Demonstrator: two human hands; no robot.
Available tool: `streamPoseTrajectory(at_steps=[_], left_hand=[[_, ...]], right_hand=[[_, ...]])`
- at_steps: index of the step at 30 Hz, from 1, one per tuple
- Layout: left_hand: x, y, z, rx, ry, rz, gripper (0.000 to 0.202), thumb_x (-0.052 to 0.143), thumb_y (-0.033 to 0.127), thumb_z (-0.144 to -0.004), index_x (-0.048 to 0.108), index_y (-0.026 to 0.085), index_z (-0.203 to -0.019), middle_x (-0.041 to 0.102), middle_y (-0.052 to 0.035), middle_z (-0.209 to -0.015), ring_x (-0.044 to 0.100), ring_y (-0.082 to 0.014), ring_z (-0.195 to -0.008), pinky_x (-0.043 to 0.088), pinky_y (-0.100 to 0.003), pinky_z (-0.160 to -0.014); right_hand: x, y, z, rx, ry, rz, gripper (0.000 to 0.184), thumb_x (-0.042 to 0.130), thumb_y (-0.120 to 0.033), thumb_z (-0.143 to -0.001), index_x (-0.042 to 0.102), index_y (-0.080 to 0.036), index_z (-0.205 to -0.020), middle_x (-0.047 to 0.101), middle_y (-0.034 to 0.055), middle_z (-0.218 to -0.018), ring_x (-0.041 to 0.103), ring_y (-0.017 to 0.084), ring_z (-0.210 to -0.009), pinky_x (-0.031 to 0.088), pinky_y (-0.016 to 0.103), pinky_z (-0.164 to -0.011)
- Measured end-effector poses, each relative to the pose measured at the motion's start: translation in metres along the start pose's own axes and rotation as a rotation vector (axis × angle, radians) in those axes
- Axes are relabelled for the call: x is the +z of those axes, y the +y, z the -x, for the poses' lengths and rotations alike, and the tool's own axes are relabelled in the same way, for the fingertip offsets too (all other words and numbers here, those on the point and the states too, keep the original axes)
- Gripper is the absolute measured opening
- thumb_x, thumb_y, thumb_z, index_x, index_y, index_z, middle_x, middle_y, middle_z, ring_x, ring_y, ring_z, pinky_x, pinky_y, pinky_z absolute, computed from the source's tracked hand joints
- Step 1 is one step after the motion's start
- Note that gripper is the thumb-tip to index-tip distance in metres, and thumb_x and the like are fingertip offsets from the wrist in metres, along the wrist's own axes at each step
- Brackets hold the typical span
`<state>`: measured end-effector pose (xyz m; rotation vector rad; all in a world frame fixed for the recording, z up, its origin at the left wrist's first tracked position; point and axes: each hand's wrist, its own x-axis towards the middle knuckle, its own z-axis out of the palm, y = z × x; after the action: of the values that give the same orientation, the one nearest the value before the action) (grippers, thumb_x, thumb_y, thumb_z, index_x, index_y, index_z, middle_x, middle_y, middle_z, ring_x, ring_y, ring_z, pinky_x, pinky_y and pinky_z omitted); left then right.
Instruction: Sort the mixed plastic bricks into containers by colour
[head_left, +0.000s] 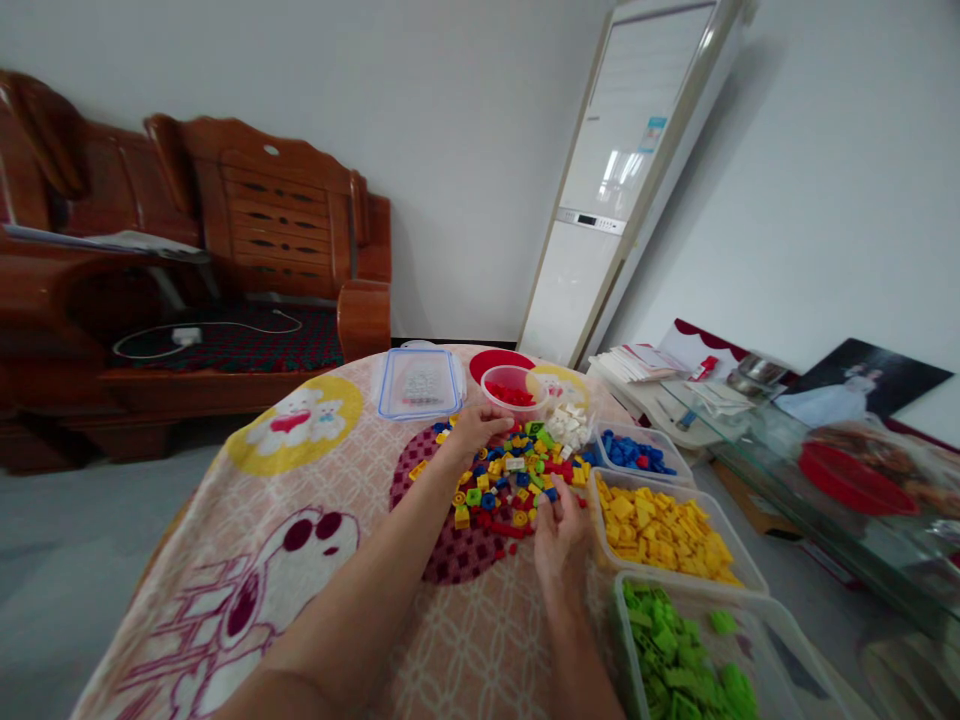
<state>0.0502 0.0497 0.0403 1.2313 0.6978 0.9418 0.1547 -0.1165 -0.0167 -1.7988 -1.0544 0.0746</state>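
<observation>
A heap of small mixed plastic bricks [517,480], yellow, blue, red and green, lies on a patterned cloth [315,530] over the table. My left hand [476,425] reaches to the far left edge of the heap, fingers curled down onto the bricks. My right hand [559,520] rests at the near right edge of the heap, fingers bent and pinched over some pieces; what they hold is too small to name. A little pile of white bricks [571,425] sits just beyond the heap.
Clear tubs line the right: blue bricks [636,452], yellow bricks [664,528], green bricks [679,655]. A round tub of red bricks [512,392] with a red lid [499,362] and a clear lid [418,385] stand at the back. A wooden bench [225,260] stands left, a glass table [825,480] right.
</observation>
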Motion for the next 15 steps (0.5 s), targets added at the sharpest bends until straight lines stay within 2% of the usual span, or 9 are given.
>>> streamPoseTrajectory(at_steps=[3, 5, 7, 8, 11, 13, 15], left_hand=[[0.002, -0.005, -0.004, 0.030, 0.113, 0.184, 0.029, 0.084, 0.031, -0.054, 0.066, 0.013, -0.067, 0.064, 0.0004, -0.061, 0.055, -0.0072, -0.053, 0.047, -0.020, -0.055], [0.002, -0.007, -0.007, 0.056, 0.151, 0.272, 0.030, 0.085, 0.031, -0.053, 0.065, 0.012, -0.067, 0.064, 0.0007, -0.061, 0.056, -0.0071, -0.055, 0.048, -0.020, -0.057], [0.000, -0.008, -0.010, 0.072, 0.183, 0.341, 0.029, 0.085, 0.029, -0.054, 0.066, 0.012, -0.070, 0.064, 0.0006, -0.063, 0.058, -0.0070, -0.056, 0.049, -0.019, -0.059], [0.000, -0.008, -0.012, 0.076, 0.196, 0.369, 0.028, 0.084, 0.027, -0.056, 0.066, 0.012, -0.071, 0.064, 0.0007, -0.064, 0.058, -0.0068, -0.057, 0.050, -0.019, -0.060], [-0.002, -0.008, -0.017, 0.078, 0.227, 0.431, 0.023, 0.082, 0.020, -0.060, 0.064, 0.011, -0.072, 0.063, 0.0016, -0.063, 0.060, -0.0067, -0.057, 0.051, -0.020, -0.063], [-0.002, -0.007, -0.021, 0.077, 0.233, 0.462, 0.021, 0.080, 0.016, -0.062, 0.064, 0.011, -0.075, 0.065, 0.0007, -0.067, 0.063, -0.0076, -0.062, 0.053, -0.021, -0.069], [-0.001, -0.006, -0.024, 0.075, 0.229, 0.487, 0.020, 0.078, 0.014, -0.065, 0.065, 0.011, -0.080, 0.067, -0.0015, -0.074, 0.065, -0.0088, -0.071, 0.054, -0.023, -0.077]], right_hand=[[-0.002, -0.008, 0.003, -0.071, -0.025, 0.013, 0.044, 0.042, -0.043, -0.092, 0.066, -0.015, -0.117, 0.071, 0.0083, -0.081, 0.061, 0.017, -0.065, 0.043, 0.026, -0.061], [-0.003, -0.014, 0.005, -0.169, -0.068, 0.034, 0.039, 0.042, -0.042, -0.093, 0.072, -0.017, -0.090, 0.067, 0.0056, -0.069, 0.056, 0.015, -0.060, 0.039, 0.025, -0.058], [-0.004, -0.021, 0.008, -0.277, -0.156, 0.084, 0.043, 0.042, -0.041, -0.093, 0.063, -0.018, -0.064, 0.058, 0.0021, -0.057, 0.049, 0.012, -0.054, 0.034, 0.024, -0.055], [-0.005, -0.024, 0.009, -0.321, -0.212, 0.112, 0.045, 0.043, -0.040, -0.094, 0.058, -0.018, -0.057, 0.054, 0.0007, -0.054, 0.046, 0.011, -0.052, 0.031, 0.024, -0.054], [-0.006, -0.031, 0.016, -0.394, -0.424, 0.178, 0.046, 0.046, -0.039, -0.093, 0.051, -0.018, -0.052, 0.050, -0.0020, -0.050, 0.042, 0.009, -0.049, 0.024, 0.024, -0.052], [-0.006, -0.034, 0.021, -0.404, -0.585, 0.238, 0.045, 0.051, -0.039, -0.090, 0.052, -0.018, -0.051, 0.049, -0.0024, -0.048, 0.042, 0.009, -0.048, 0.021, 0.025, -0.051], [-0.005, -0.036, 0.024, -0.392, -0.681, 0.325, 0.042, 0.055, -0.038, -0.088, 0.055, -0.019, -0.050, 0.053, -0.0015, -0.049, 0.045, 0.010, -0.048, 0.019, 0.026, -0.051]])
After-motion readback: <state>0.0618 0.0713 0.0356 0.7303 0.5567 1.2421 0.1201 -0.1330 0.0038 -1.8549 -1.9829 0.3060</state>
